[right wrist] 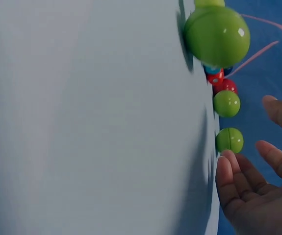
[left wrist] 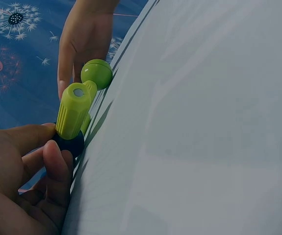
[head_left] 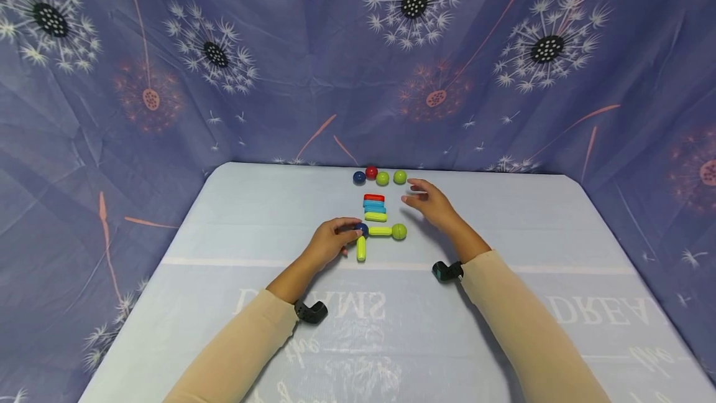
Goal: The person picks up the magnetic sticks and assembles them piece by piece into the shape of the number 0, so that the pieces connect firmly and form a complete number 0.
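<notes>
1. Fingers (head_left: 347, 221) of the left hand (head_left: 326, 244) are clamped on a dark blue ball (head_left: 363, 229), pinching it from the left, low on the tabletop (head_left: 391, 334).
2. Two yellow-green rods meet at that ball: the side rod (head_left: 380, 231) runs right to a green ball (head_left: 399, 232), and the near rod (head_left: 360, 250) points toward the person. Together they form a corner. In the left wrist view, the near rod's end shows a small silvery spot.
3. On the right hand (head_left: 433, 204), thumb and fingers stand apart, loosely bent. Their tips are just beside the end ball (head_left: 399, 177), a green one at the right of the back row; whether they touch it, I cannot tell.
4. Left of the end ball, and apart from it, sit three more: a second green ball (head_left: 382, 178), a red ball (head_left: 371, 172) and a back blue ball (head_left: 359, 178), close together.
5. Between that row and the corner lie four loose rods side by side: a red rod (head_left: 374, 197), two light blue rods (head_left: 375, 209) and a yellow rod (head_left: 375, 217).
6. Behind the tabletop hangs a blue-purple curtain (head_left: 313, 42) printed with dandelions.
</notes>
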Action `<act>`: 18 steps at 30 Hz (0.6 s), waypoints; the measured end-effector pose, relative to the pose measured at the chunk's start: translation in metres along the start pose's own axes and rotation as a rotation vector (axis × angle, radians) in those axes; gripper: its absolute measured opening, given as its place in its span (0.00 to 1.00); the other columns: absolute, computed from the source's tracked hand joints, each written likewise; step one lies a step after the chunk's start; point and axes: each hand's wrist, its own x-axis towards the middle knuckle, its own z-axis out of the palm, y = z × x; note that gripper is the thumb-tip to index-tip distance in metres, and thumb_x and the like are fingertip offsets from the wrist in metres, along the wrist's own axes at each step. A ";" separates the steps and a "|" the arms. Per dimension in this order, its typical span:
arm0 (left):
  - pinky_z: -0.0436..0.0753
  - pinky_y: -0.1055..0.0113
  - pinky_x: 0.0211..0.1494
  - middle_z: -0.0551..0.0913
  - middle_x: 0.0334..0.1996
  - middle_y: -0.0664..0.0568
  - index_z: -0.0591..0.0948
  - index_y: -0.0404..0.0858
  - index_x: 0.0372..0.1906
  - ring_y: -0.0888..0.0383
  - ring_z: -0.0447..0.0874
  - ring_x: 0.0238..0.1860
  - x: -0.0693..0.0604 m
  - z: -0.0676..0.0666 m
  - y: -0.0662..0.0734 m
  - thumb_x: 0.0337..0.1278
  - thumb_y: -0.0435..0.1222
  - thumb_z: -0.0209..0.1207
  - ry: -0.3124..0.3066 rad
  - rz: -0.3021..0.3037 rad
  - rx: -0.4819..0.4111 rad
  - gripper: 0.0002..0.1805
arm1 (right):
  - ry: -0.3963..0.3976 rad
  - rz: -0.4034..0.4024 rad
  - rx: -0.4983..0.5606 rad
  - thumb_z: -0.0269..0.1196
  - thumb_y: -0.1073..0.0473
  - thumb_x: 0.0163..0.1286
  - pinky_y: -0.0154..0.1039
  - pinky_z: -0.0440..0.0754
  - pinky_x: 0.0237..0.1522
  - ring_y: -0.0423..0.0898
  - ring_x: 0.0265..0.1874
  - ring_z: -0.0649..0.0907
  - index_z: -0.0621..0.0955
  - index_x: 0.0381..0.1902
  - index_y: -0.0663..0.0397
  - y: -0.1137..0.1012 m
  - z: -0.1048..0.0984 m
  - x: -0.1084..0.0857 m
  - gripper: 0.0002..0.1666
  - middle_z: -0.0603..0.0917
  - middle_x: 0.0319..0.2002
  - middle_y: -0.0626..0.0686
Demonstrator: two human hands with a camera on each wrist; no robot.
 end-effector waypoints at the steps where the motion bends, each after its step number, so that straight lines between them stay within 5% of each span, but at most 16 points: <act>1: 0.81 0.71 0.27 0.84 0.54 0.45 0.82 0.44 0.62 0.60 0.79 0.34 0.000 0.000 -0.001 0.66 0.39 0.65 0.003 -0.003 0.000 0.20 | -0.004 0.001 0.002 0.66 0.47 0.71 0.54 0.79 0.58 0.57 0.68 0.74 0.65 0.77 0.45 0.000 0.000 0.002 0.41 0.70 0.73 0.57; 18: 0.80 0.70 0.27 0.85 0.53 0.46 0.83 0.45 0.61 0.59 0.79 0.34 0.000 0.000 0.001 0.66 0.39 0.65 0.001 -0.002 -0.018 0.20 | 0.005 0.039 -0.078 0.66 0.48 0.71 0.55 0.81 0.58 0.58 0.69 0.72 0.63 0.78 0.38 -0.003 0.003 0.034 0.42 0.64 0.76 0.59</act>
